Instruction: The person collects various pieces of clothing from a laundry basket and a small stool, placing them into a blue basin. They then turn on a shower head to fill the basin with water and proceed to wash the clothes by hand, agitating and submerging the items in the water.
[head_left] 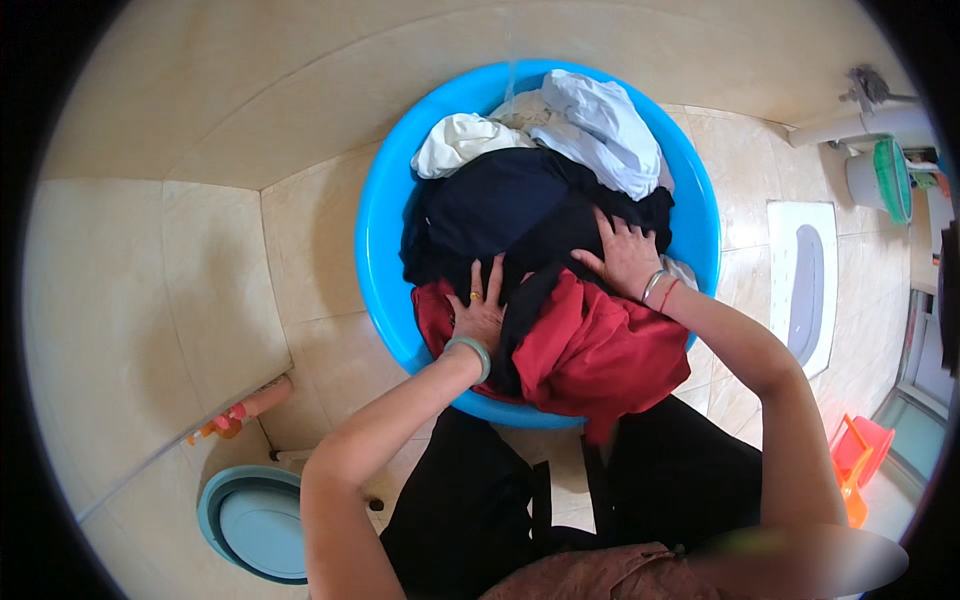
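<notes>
Reaching into the blue tub [372, 240], palms down on cloth. Spreads the left hand [480, 315] fairly wide on the near left, fingers pointing far, tips laid toward the dark cloth [500, 200]. Sets the right hand [632, 260] farther out and to the right, also spread wide, fingertips on dark cloth, wrist above the red cloth [590, 350]. Holds nothing visibly in either; cannot tell whether any fold is pinched beneath the palms.

Faces dark cloth just ahead, across the middle of the tub, with the long axis running roughly left to right. Reaches deeper into it on the right, at the right end; meets only the near edge on the left. Cannot tell whether navy and black parts belong to one piece.

Has red cloth on the near side, also sprawling left to right, mostly to the right of the left hand and nearer than the right one. Separates the left fingers from that red bulk only by a black strip [518, 335] running near to far. Hangs one red end over the tub's near edge.

Leaves white cloth [600, 130] and cream cloth [458, 145] beyond, by the far edge, apart from both hands; lies closer to the white with the right.
</notes>
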